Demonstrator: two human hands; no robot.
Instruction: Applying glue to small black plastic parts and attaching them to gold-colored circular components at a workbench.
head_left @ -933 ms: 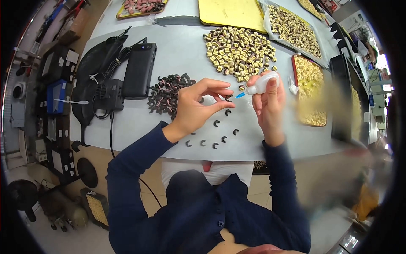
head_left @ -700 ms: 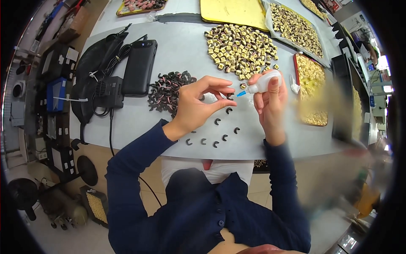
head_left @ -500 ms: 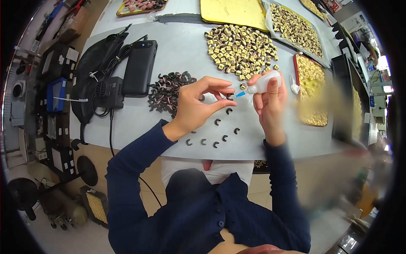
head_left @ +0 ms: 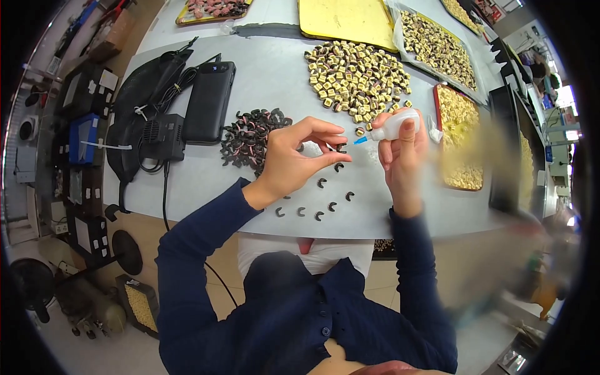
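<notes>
Between the thumb and fingertips of my left hand (head_left: 290, 156) is a small dark C-shaped piece (head_left: 341, 148). Closed around a white squeeze bottle (head_left: 395, 125), my right hand (head_left: 405, 156) tilts it so its blue nozzle tip (head_left: 360, 140) points at the piece, with a small gap between them. Several loose dark C-shaped pieces (head_left: 322, 183) lie on the white worktop (head_left: 250, 194) below my hands. Beside my left hand spreads a heap of black and pinkish curved pieces (head_left: 240, 137). Beyond my hands lies a pile of small cream-and-dark cubes (head_left: 356, 78).
A black power bank (head_left: 210, 103) and a black device with cables (head_left: 164, 128) sit at the left. Far back are a yellow tray (head_left: 347, 22) and a tray of cubes (head_left: 437, 47). A red-rimmed tray of pale pieces (head_left: 459, 137) stands at the right.
The bottle and my right hand have shifted slightly right, and its nozzle tip now stands a little farther from the C-shaped piece. My left hand still pinches that piece, a touch lower.
</notes>
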